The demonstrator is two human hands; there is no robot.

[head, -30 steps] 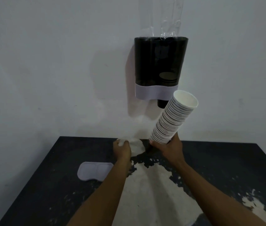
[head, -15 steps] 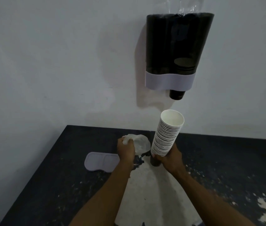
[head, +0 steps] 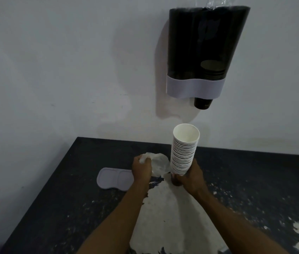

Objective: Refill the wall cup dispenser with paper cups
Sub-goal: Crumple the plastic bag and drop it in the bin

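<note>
No legible writing or brand on any item; a faint mark on the dark cup poking out below the dispenser is too small to read.

Cup stack: white paper cups, nested, upright w/ open mouth up, base at the table near the wall. Right hand grasps the stack's lowest part, fingers wrapped round it from the right; rest of stack rises above the fingers.

Left hand clenched on crumpled clear plastic wrap, just left of stack, wrap touching it.

Dispenser on wall above stack, dark body, pale band; a few dark cups inside, right side.

Pale lid flat on table, left of left hand.
</note>
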